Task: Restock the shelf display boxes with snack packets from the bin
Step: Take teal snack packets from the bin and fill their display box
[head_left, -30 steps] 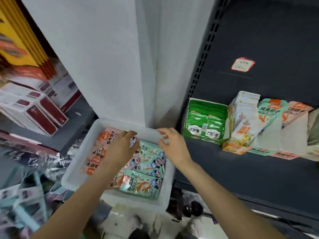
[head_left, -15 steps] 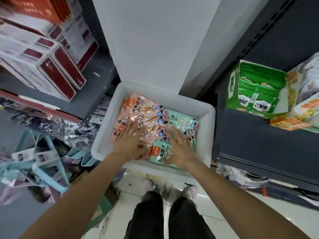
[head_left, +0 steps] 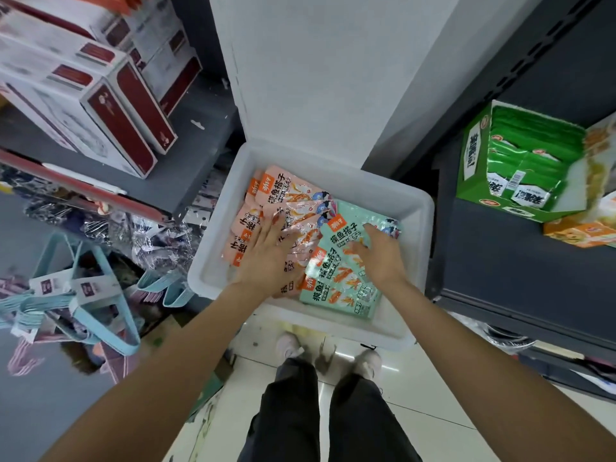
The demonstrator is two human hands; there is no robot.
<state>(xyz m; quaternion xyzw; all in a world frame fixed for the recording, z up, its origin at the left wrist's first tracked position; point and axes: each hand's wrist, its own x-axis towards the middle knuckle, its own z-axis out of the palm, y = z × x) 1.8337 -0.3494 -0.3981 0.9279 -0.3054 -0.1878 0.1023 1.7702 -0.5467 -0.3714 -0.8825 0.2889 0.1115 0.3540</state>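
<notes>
Two hands are reaching into a white plastic bin (head_left: 413, 215) sitting between dark grey shelf units, above a pale tiled floor (head_left: 433, 411). Straight fingers (head_left: 266, 228) of the left hand (head_left: 266, 261) are pressing flat on the pink snack packets (head_left: 283, 191), while the right hand (head_left: 383, 258) is curling its fingers around the edge of the teal snack packets (head_left: 340, 295); its fingertips are lying hidden under the foil. On the right shelf (head_left: 500, 261) a green display box (head_left: 473, 151) of green sachets is standing, partly cut off. Red-and-white cartons (head_left: 110, 105) are lining the left shelf, above blurred blue hangers (head_left: 100, 315).
</notes>
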